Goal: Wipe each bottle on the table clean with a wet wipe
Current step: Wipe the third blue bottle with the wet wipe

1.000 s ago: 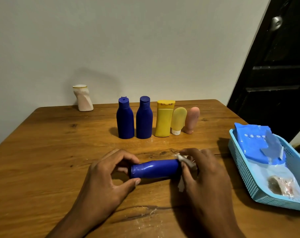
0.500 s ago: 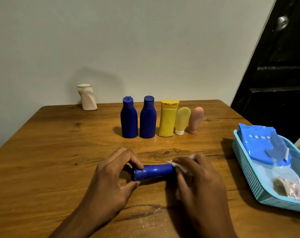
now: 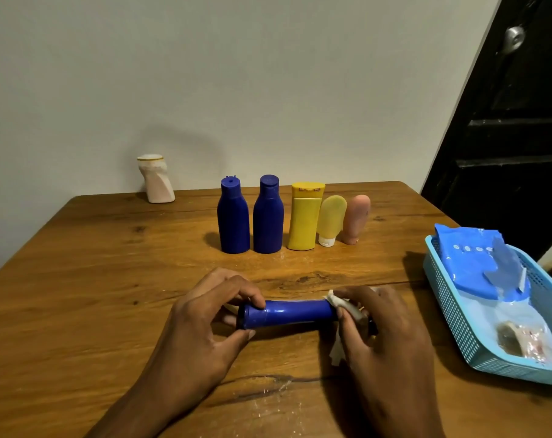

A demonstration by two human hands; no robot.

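Your left hand (image 3: 202, 324) gripped the cap end of a blue bottle (image 3: 289, 312) lying sideways, thumb below and fingers (image 3: 252, 295) curled over the top. Your right hand (image 3: 385, 330) closed around the bottle's other end, fingers pressing a white wet wipe (image 3: 342, 306) against it, with a loose corner hanging below. The bottle lay just between both sets of fingers, low over the wooden surface (image 3: 94, 279). Beyond your fingers stood 5 bottles in a row: 2 blue upright bottles (image 3: 251, 216), 1 yellow bottle (image 3: 304, 218), 1 pale yellow tube (image 3: 331, 221) and 1 pink tube (image 3: 356, 219). A white bottle (image 3: 156, 180) stood far beyond your left fingers. Right of your right fingers sat a blue basket (image 3: 451, 311) containing a blue wipe pack (image 3: 477, 263).
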